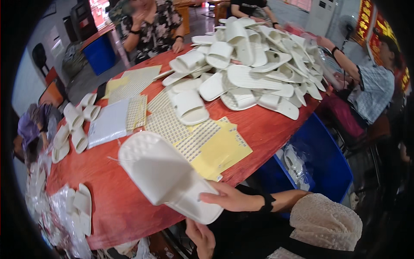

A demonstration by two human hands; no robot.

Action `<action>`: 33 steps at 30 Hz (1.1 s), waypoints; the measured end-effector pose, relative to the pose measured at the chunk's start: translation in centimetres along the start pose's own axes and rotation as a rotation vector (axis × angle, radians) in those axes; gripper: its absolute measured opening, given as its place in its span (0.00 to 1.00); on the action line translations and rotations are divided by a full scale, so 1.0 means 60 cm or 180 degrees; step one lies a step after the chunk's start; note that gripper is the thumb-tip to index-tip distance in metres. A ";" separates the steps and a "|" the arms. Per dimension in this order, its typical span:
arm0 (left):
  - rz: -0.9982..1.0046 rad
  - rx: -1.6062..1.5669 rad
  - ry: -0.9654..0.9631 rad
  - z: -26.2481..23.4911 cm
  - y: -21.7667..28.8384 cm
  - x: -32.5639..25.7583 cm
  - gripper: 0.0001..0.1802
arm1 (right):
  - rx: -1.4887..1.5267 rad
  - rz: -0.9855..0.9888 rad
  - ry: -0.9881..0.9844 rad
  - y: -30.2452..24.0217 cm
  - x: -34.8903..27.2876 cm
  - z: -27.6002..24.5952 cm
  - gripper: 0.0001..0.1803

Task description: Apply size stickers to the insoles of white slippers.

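A white slide slipper [148,168] is held up over the near edge of the table, its toe pointing to the far left. My right hand [228,197] grips it at the heel end, thumb on the footbed and the other fingers out of sight underneath. Just below the heel is my left hand [201,238], its fingers partly hidden and bent; whether it touches the slipper I cannot tell. Behind the slipper, yellow sticker sheets [226,151] with rows of small labels lie on the red table [116,198].
A large heap of white slippers [258,64] covers the far right of the table. Paired slippers [73,116] and a plastic-wrapped pack [108,123] are at left, with bagged slippers [79,207] nearer. A blue bin [327,159] stands at right. Other people [151,30] sit around the table.
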State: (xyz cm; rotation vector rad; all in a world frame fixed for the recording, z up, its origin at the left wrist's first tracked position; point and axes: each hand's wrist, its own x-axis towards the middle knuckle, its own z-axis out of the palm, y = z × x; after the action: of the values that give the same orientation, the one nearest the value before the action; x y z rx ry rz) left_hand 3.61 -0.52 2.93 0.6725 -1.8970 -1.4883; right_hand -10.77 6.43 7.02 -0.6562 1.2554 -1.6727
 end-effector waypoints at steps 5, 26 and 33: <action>-0.0026 0.0497 -0.0816 0.030 0.030 0.033 0.12 | -0.1809 -0.1157 0.1771 -0.024 -0.105 -0.126 0.23; 0.0163 0.1187 -0.0952 0.034 0.010 0.085 0.06 | -0.4226 -0.0497 0.2811 -0.026 -0.116 -0.372 0.41; 0.0332 0.1752 -0.0886 0.024 0.011 0.105 0.05 | -0.5239 -0.0439 0.2658 -0.016 -0.099 -0.426 0.39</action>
State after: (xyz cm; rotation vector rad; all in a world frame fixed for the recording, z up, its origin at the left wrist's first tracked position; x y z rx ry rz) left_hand -1.71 -3.99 4.36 0.6099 -2.5530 -1.0317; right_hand -29.66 23.22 -0.14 -0.9343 3.2360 -0.5855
